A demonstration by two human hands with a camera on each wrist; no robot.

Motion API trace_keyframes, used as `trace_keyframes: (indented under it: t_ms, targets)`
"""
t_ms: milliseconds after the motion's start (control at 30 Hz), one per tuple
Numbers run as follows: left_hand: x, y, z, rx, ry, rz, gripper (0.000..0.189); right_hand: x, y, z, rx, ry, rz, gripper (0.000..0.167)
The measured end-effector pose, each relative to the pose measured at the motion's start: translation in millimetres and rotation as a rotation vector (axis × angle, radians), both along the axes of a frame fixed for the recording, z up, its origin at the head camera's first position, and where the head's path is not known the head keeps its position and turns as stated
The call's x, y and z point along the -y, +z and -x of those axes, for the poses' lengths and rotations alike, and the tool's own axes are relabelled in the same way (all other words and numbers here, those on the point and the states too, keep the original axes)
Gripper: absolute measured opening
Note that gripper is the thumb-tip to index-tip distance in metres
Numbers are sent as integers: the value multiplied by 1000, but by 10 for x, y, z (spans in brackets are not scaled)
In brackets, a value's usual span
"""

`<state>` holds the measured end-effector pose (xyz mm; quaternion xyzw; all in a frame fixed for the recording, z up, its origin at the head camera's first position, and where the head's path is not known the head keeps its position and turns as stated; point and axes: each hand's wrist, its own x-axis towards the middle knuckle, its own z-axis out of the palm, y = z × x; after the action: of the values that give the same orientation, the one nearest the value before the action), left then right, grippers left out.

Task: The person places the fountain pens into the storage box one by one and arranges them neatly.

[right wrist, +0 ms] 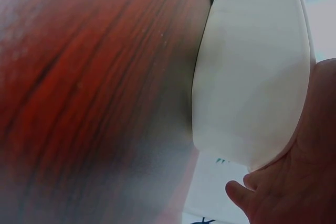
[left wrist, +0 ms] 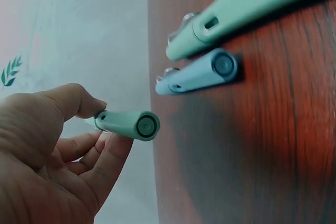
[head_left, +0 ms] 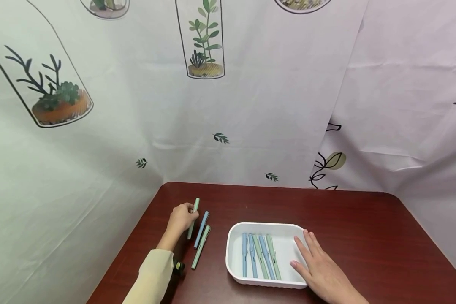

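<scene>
Between thumb and fingers, my left hand pinches a light green pen above the left part of the table. To its right lie a blue pen and another green pen, both with clips showing. My right hand, fingers fairly straight, rests at the right rim of a white tray. Several blue and green pens lie side by side in the tray's left and middle part, such as a blue pen and a green pen.
The dark red wooden table has rounded far corners. Behind it and on both sides hangs a pale cloth printed with plants.
</scene>
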<state>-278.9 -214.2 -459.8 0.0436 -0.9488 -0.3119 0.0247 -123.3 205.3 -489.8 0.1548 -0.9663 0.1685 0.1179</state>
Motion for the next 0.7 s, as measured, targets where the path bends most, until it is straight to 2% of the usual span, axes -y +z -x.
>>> trace_keyframes:
  t_ms: [133, 333, 500, 700]
  targets:
    - [-66, 29, -46, -38, -3, -9, 33, -2, -6, -3, 0, -6, 3, 69]
    - [-165, 101, -122, -89, -41, -57, 37, -7, 11, 13, 22, -7, 4, 70]
    - [-248, 168, -175, -69, -73, -149, 39, -8, 24, 15, 44, -10, 11, 70]
    - [-348, 221, -259, -25, -114, -252, 43, -7, 11, 5, 31, -4, 28, 69]
